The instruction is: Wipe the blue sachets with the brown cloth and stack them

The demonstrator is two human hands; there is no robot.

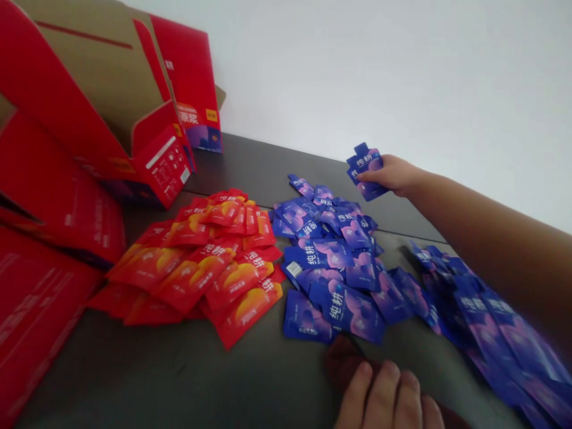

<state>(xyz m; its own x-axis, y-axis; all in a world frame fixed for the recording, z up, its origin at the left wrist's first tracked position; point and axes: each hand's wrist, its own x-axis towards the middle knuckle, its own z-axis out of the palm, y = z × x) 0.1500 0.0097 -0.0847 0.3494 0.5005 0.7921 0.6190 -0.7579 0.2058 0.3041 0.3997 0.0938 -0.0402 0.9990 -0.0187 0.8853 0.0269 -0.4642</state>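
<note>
It looked like a packing area. Printed cartons [196,71] stood on a counter [147,372] beside heaped red pouches [192,274] and blue pouches [328,253].

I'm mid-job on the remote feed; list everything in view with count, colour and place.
Red boxes: several, exact count unclear, red with purple, left side
Red packets: many, red and orange, heaped beside the boxes
Middle purple packets: many, blue-purple, heaped right of the red ones
Right-side purple packets: many, blue-purple, below the right forearm
Held purple packets: a few, blue-purple, in the right hand
Table: one, dark grey, underneath
Wall: one, whitish, behind
Right hand: one, bare, raised
Left hand: one, bare, bottom edge
</note>
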